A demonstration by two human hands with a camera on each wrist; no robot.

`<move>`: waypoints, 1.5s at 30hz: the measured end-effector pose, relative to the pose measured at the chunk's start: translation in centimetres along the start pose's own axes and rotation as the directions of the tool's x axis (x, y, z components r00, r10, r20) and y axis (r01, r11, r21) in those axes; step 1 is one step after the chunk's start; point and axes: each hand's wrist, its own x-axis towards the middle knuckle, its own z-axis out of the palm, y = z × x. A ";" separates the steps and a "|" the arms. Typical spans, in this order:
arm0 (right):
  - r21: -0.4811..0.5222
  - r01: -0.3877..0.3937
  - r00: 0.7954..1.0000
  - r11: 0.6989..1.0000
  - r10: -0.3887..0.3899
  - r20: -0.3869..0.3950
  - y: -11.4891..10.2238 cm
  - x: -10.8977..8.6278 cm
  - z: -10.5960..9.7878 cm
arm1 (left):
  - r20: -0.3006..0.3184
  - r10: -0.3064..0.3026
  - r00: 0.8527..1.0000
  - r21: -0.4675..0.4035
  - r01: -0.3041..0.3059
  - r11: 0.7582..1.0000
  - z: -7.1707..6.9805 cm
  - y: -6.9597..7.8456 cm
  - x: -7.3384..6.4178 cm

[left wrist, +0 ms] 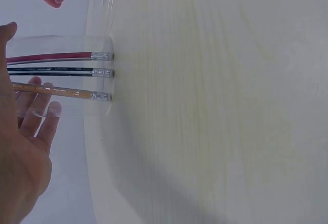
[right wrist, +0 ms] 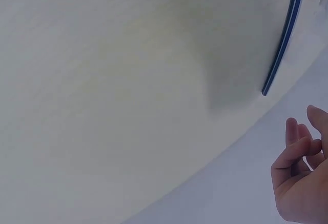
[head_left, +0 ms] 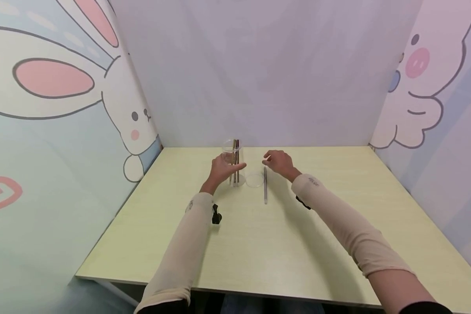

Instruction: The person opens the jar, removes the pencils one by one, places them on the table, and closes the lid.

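My left hand [head_left: 222, 169] holds a tall clear plastic cup [head_left: 241, 156] standing near the back of the table, thumb across the front and fingers round its far side. Inside stand a red pencil [left wrist: 56, 57], a dark pencil [left wrist: 56, 72] and an orange pencil [left wrist: 64, 90], their metal-banded ends at the bottom. To the cup's right, my right hand [head_left: 279, 162] hovers with loosely bent fingers and nothing in them. Just below its fingertips in the head view lies a dark blue pencil [right wrist: 285, 39], pointing away from me.
Between the cup and the loose pencil, a clear round lid [head_left: 255, 186] lies on the pale wooden table [head_left: 235, 244]. A plain light curtain wall [head_left: 267, 78] rises behind the table. Walls with cartoon animals flank both sides.
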 end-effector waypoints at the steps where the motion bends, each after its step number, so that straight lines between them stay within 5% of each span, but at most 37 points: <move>1: -0.002 0.009 1.000 1.000 -0.009 -0.003 -0.3 0.0 -0.4 | -0.002 0.002 1.000 0.003 -0.002 1.000 0.0 0.1 0.1; 27: 0.003 0.176 0.977 0.984 -0.175 -0.120 -7.1 1.5 -6.4 | 0.004 -0.006 1.000 0.017 0.006 1.000 -0.5 0.0 -0.1; 45: 0.020 0.273 0.944 0.962 -0.264 -0.197 -10.3 2.1 -6.9 | 0.008 0.016 1.000 0.004 -0.016 1.000 -0.5 0.5 -0.3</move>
